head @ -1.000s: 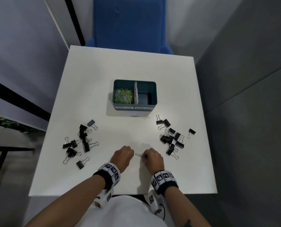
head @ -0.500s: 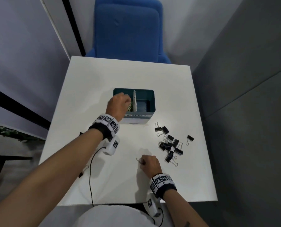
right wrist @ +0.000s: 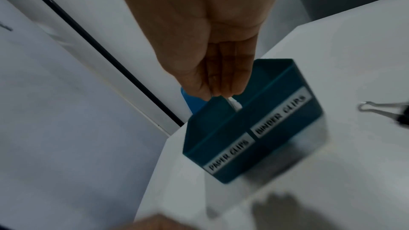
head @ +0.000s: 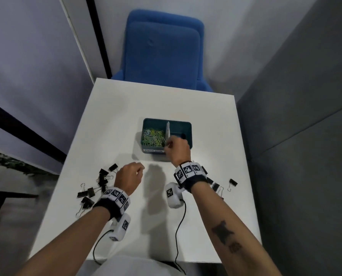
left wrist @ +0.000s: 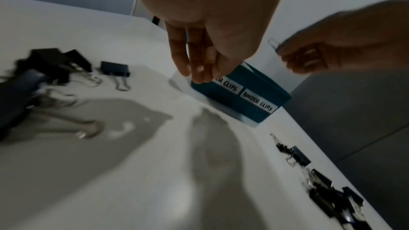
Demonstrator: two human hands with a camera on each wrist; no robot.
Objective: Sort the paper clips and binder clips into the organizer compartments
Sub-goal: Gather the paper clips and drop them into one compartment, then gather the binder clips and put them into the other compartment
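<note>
The teal organizer [head: 189, 132] stands mid-table, labelled PAPER CLIPS on the left and BINDER CLIPS on the right [left wrist: 256, 101]. Its left compartment holds several coloured paper clips [head: 153, 137]. My right hand [head: 169, 145] hovers over the organizer's front edge by the white divider and pinches a silver paper clip [left wrist: 273, 43]. My left hand [head: 140, 170] hangs above the table to the organizer's front left, fingers relaxed and holding nothing. Black binder clips lie in a left pile [head: 98, 186] and in a right pile [head: 215, 186] partly hidden by my right wrist.
One binder clip [head: 232, 183] lies apart near the table's right edge. A blue chair [head: 162, 50] stands behind the white table [head: 116, 116]. A grey partition [head: 295, 116] runs along the right side. Wrist camera cables [head: 178, 232] trail over the near edge.
My right hand has lifted the paper clip off the table and carried it forward to the organizer. My left hand has drawn back from the paper clip compartment toward the left pile.
</note>
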